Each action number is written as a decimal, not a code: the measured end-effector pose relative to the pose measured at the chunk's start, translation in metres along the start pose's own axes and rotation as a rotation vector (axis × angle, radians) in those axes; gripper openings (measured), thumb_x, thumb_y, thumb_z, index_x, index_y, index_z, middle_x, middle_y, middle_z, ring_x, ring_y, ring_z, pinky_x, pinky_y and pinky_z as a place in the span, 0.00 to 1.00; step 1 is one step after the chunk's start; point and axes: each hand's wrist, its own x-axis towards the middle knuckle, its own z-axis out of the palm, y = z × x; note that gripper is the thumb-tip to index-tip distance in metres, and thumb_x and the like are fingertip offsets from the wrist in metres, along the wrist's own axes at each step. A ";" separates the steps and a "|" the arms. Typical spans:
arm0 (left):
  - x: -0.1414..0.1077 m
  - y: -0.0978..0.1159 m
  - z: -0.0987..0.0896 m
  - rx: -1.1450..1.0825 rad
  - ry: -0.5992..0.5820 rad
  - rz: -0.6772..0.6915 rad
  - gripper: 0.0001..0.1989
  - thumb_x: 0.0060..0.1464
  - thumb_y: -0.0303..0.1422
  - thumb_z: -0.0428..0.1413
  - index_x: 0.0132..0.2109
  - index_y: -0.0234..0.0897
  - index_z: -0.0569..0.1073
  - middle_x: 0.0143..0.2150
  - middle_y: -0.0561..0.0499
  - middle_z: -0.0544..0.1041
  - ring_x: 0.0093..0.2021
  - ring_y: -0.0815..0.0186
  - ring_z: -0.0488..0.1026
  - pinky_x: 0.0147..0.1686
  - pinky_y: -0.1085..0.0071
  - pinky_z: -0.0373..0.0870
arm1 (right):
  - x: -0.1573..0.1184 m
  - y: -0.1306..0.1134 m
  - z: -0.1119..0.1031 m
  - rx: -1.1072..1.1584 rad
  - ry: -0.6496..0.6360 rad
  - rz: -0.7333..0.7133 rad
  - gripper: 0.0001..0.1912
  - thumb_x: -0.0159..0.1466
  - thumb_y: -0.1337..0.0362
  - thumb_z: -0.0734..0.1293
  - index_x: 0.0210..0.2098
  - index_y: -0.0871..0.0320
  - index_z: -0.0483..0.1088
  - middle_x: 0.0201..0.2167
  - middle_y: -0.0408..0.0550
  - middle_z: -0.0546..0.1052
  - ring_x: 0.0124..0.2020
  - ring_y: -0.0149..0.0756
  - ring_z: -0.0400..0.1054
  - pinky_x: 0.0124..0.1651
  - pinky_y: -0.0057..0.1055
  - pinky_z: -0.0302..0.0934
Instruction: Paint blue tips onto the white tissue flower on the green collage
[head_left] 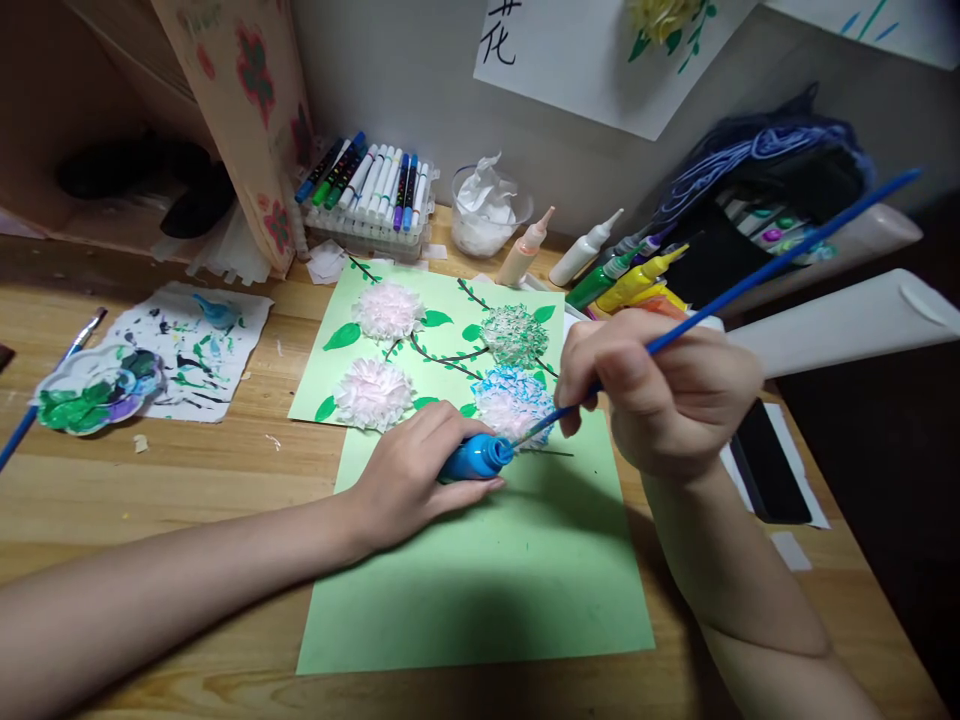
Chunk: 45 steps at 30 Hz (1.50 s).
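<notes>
My left hand (pixel 412 465) is wrapped round a blue paint bottle (pixel 474 458), tilted with its uncapped mouth to the right. In my right hand (pixel 660 390) is a long blue paintbrush (pixel 720 300), its tip at the bottle's mouth. Just behind lies a light green sheet (pixel 442 290) bearing crinkled paper flowers, painted leaves and dark stems. One flower (pixel 514 400) is dabbed blue over pale pink, another (pixel 516 335) is green. Two more, a pale pink flower (pixel 388 310) and a lower one (pixel 373 393), show no such colour. A second green sheet (pixel 480 590) lies beneath.
On the left, a paint-smeared palette (pixel 97 390), a stained tissue (pixel 202 350) with a blue cap (pixel 215 310), and another brush (pixel 75 340). Markers (pixel 375 190), a tissue cup (pixel 491 210) and paint bottles (pixel 619 280) line the back. A phone (pixel 772 465) lies right.
</notes>
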 end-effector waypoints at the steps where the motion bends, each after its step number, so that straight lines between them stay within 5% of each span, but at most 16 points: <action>1: 0.000 0.000 0.000 0.003 0.000 0.000 0.15 0.58 0.40 0.58 0.47 0.36 0.69 0.38 0.50 0.71 0.38 0.64 0.69 0.37 0.70 0.65 | 0.000 0.001 0.001 0.019 0.008 -0.018 0.18 0.68 0.60 0.61 0.24 0.57 0.70 0.17 0.41 0.71 0.16 0.26 0.64 0.19 0.29 0.55; 14: -0.001 -0.001 0.000 -0.001 -0.017 -0.013 0.15 0.59 0.41 0.57 0.47 0.38 0.69 0.37 0.49 0.72 0.38 0.63 0.68 0.36 0.69 0.66 | 0.001 0.003 0.005 0.061 -0.006 0.152 0.19 0.67 0.56 0.62 0.22 0.56 0.68 0.19 0.39 0.71 0.14 0.24 0.62 0.17 0.28 0.56; 22: 0.000 -0.001 0.000 0.005 -0.008 0.015 0.15 0.58 0.42 0.57 0.47 0.36 0.69 0.37 0.49 0.73 0.37 0.63 0.69 0.36 0.69 0.66 | 0.008 0.018 -0.001 0.111 0.318 0.075 0.18 0.67 0.57 0.62 0.23 0.56 0.69 0.20 0.40 0.68 0.16 0.23 0.63 0.14 0.27 0.51; 31: 0.000 0.000 -0.001 0.008 -0.028 0.006 0.15 0.59 0.42 0.57 0.47 0.37 0.69 0.37 0.49 0.73 0.38 0.63 0.69 0.37 0.69 0.65 | 0.008 0.058 0.002 -0.163 -0.094 0.200 0.22 0.68 0.51 0.58 0.24 0.58 0.69 0.20 0.41 0.72 0.21 0.26 0.66 0.27 0.26 0.60; 45: 0.000 0.000 0.000 0.009 -0.020 0.001 0.15 0.59 0.42 0.56 0.46 0.37 0.70 0.37 0.49 0.73 0.38 0.63 0.70 0.36 0.69 0.66 | 0.006 0.065 0.013 -0.213 -0.185 0.180 0.24 0.69 0.51 0.56 0.24 0.58 0.67 0.23 0.43 0.72 0.23 0.27 0.67 0.31 0.27 0.60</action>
